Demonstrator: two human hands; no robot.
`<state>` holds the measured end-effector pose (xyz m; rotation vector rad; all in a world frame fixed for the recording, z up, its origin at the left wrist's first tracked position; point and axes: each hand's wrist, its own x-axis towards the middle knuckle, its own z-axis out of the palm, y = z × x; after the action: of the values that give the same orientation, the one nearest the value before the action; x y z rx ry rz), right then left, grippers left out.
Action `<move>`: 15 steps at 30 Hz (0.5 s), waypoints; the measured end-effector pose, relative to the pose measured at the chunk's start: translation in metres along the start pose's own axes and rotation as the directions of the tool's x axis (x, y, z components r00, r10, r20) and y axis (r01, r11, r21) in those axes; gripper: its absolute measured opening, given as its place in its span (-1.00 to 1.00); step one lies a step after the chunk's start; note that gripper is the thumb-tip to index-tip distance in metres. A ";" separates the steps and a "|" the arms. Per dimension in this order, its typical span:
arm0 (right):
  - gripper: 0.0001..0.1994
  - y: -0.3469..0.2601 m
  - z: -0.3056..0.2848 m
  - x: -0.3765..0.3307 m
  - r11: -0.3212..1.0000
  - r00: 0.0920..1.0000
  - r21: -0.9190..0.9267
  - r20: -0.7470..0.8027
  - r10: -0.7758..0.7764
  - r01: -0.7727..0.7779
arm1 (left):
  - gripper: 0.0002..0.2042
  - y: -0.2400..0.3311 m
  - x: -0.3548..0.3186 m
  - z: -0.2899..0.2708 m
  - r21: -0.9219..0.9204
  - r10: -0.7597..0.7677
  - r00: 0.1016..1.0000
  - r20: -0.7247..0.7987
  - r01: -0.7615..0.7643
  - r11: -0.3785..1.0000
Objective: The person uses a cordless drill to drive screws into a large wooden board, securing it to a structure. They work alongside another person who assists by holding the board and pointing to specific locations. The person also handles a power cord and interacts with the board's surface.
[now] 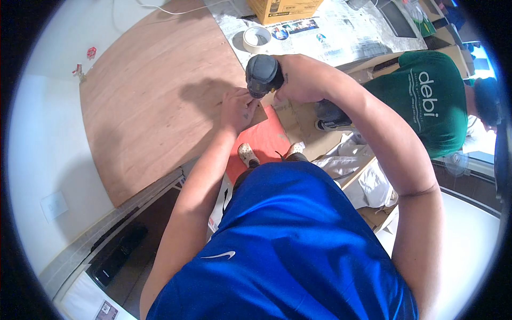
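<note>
My right hand (298, 78) is wrapped round a dark power drill (261, 72), seen from above with its nose pointing down. Beneath it lies a broad reddish-brown plywood board (154, 96), and the drill is over the board's right edge. My left hand (238, 108) rests on that edge, its fingers drawn together right beside the drill's nose. What those fingers pinch, if anything, is hidden. The drill's tip cannot be made out either.
A roll of tape (257, 39) and a cardboard box (284, 9) stand on newspaper (341, 33) at the back. Close on the right, a person in a green shirt (434, 101) bends over. An orange-red sheet (261, 140) lies by my feet; white cloth (346, 157) is to the right.
</note>
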<state>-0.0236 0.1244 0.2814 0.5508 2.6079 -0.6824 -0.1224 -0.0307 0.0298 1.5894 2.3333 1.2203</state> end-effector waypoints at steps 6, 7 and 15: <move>-0.39 -0.008 0.013 -0.012 1.000 1.000 -0.020 0.005 0.014 -0.014 | -0.90 -0.002 -0.014 -0.003 -0.043 0.039 0.999 -0.007 -0.039 0.998; -0.39 -0.009 0.014 -0.013 1.000 1.000 -0.010 0.004 0.023 -0.023 | -0.90 0.000 -0.016 -0.004 -0.032 0.059 0.998 -0.015 -0.060 0.998; -0.40 -0.017 0.028 -0.023 0.999 0.999 -0.027 -0.023 0.044 -0.045 | -0.89 -0.002 -0.030 -0.004 -0.056 0.040 0.999 -0.014 -0.040 0.998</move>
<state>-0.0043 0.0898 0.2755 0.6099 2.6135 -0.6283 -0.1114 -0.0575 0.0208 1.6231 2.2638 1.2955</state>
